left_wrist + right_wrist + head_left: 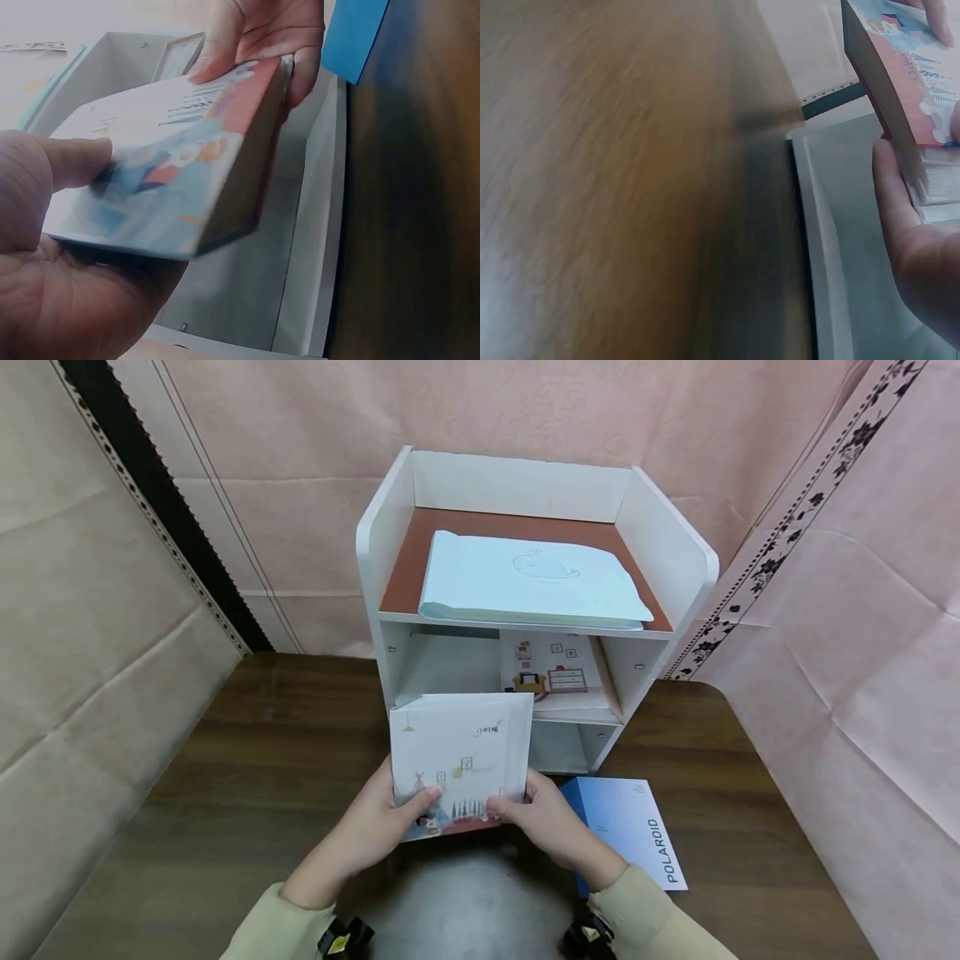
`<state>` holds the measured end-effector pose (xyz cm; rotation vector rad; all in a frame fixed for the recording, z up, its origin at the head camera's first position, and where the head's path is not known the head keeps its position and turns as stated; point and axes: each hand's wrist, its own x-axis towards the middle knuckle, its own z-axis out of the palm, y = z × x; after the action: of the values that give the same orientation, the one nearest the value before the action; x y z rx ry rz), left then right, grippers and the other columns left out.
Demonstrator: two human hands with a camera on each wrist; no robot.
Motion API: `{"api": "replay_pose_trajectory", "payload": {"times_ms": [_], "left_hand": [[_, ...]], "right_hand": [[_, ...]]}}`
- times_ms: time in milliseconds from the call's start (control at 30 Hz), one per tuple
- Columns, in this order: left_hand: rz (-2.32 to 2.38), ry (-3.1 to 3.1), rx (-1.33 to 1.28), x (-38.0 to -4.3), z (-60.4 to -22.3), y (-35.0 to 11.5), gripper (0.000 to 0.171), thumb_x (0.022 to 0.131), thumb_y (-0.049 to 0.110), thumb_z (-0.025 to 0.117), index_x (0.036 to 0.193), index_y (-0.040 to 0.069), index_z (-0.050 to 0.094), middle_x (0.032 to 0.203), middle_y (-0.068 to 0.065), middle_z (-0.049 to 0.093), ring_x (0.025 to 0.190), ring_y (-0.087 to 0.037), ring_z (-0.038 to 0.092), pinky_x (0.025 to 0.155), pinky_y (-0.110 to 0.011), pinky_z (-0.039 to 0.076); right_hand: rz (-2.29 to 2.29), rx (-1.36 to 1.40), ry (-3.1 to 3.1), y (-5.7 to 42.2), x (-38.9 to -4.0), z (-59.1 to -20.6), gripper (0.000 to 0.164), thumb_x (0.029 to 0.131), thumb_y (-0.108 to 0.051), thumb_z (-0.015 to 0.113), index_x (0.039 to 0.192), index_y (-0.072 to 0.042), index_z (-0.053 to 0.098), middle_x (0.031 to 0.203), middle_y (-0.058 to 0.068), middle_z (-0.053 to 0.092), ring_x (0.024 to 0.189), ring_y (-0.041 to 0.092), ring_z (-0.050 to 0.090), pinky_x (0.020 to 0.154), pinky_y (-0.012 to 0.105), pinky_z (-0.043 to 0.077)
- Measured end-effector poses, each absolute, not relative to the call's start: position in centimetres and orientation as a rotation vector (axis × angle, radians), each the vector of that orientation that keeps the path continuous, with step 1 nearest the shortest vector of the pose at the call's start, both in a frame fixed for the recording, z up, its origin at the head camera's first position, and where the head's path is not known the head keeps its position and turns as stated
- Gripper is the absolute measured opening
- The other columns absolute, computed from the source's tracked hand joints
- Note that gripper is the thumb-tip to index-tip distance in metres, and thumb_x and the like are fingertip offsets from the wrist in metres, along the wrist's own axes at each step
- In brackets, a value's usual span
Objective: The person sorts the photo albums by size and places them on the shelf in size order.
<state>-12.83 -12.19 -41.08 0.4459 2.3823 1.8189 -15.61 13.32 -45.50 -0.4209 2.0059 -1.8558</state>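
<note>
A thick white book (465, 752) with a small illustrated cover is held up in front of the shelf, tilted towards me. My left hand (382, 818) grips its left side, thumb on the cover and fingers underneath. On the opposite side my right hand (543, 818) holds it the same way. The left wrist view shows the book (165, 157) between both hands, its page edges facing out. Behind it stands a small white shelf (386, 560); another illustrated book (566, 677) lies on the right of its middle level.
A pale bundle with a whale drawing (532, 581) lies on the shelf's brown top. Right of the shelf's front, a blue POLAROID box (630, 835) rests on the wooden table (247, 810). Pink cloth (300, 518) hangs behind and at both sides.
</note>
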Motion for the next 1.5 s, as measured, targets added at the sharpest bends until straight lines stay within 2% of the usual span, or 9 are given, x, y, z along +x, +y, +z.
{"api": "replay_pose_trajectory", "payload": {"times_ms": [233, 700, 1033, 1267, 1500], "left_hand": [[1.907, 2.280, 0.438, -12.8, -41.3, -12.1, 0.049, 0.096, 0.021, 0.062, 0.140, 0.021, 0.040, 0.125, -0.005, 0.061, 0.107, -0.019, 0.062, 0.082, -0.031, 0.054], [1.940, 2.279, 0.448, -13.0, -41.9, -11.4, 0.059, 0.095, 0.025, 0.064, 0.145, 0.028, 0.035, 0.132, 0.001, 0.056, 0.113, -0.016, 0.056, 0.092, -0.028, 0.048], [2.223, 2.155, 0.440, -13.2, -42.2, -11.0, 0.046, 0.095, 0.021, 0.064, 0.137, 0.011, 0.046, 0.121, -0.013, 0.058, 0.099, -0.029, 0.063, 0.085, -0.039, 0.054], [2.337, 2.074, 0.366, -13.3, -41.8, -10.9, 0.045, 0.097, 0.020, 0.062, 0.136, 0.009, 0.045, 0.122, -0.013, 0.058, 0.098, -0.030, 0.064, 0.085, -0.040, 0.053], [2.412, 1.990, 0.331, -13.7, -41.0, -11.1, 0.044, 0.098, 0.022, 0.059, 0.136, 0.005, 0.043, 0.119, -0.017, 0.060, 0.099, -0.041, 0.061, 0.087, -0.046, 0.052]], "right_hand": [[-1.992, -0.353, 1.945, 13.0, -15.6, -43.9, 0.052, 0.090, -0.029, 0.069, 0.137, -0.016, 0.049, 0.126, 0.009, 0.062, 0.109, 0.028, 0.062, 0.083, 0.039, 0.054], [-2.194, -0.205, 1.867, 12.7, -15.6, -42.2, 0.046, 0.094, -0.027, 0.065, 0.136, -0.015, 0.048, 0.125, 0.013, 0.060, 0.109, 0.029, 0.062, 0.086, 0.041, 0.053], [-2.248, -0.199, 1.841, 11.8, -15.9, -40.6, 0.046, 0.094, -0.031, 0.064, 0.134, -0.014, 0.049, 0.126, 0.013, 0.059, 0.109, 0.029, 0.062, 0.087, 0.043, 0.053], [-2.260, -0.295, 1.930, 11.1, -16.0, -39.9, 0.046, 0.096, -0.033, 0.061, 0.133, -0.009, 0.048, 0.123, 0.014, 0.061, 0.100, 0.029, 0.065, 0.081, 0.044, 0.055], [-2.240, -0.410, 1.868, 10.9, -15.4, -39.9, 0.046, 0.099, -0.028, 0.057, 0.135, -0.005, 0.039, 0.119, 0.021, 0.060, 0.093, 0.036, 0.067, 0.079, 0.048, 0.055]]}}
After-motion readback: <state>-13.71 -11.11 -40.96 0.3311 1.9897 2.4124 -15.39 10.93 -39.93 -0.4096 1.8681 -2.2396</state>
